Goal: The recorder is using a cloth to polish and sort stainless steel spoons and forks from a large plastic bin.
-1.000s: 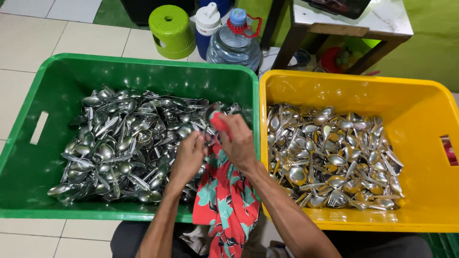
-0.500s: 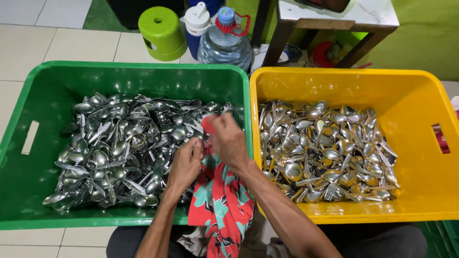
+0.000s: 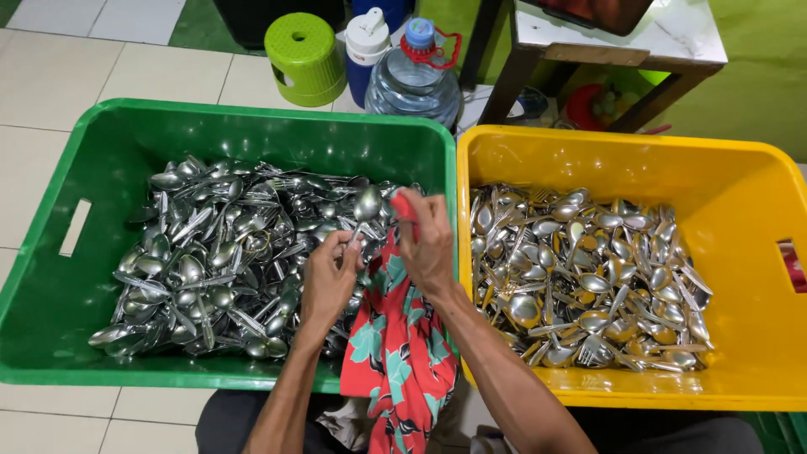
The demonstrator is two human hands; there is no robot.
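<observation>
- The left hand [image 3: 328,282] pinches the handle of a shiny metal spoon [image 3: 366,204], its oval bowl raised above the heap.
- The right hand [image 3: 429,244] is closed on a bunched end of a soft red cloth [image 3: 399,353] with a teal leaf print, just beside the spoon's bowl; the rest of the cloth hangs down over the crate's near rim.
- A green plastic crate [image 3: 76,311], smooth-walled with a slot handle, holds a tangled pile of steel cutlery [image 3: 218,252].
- A yellow plastic crate [image 3: 756,252] touches it on the right, holding more spoons and forks [image 3: 588,277].
- On the tiled floor behind stand a round lime-green stool [image 3: 303,55], a clear ribbed water jug [image 3: 414,76] with a blue cap and red handle, and a blue flask [image 3: 365,46] with a white lid.
</observation>
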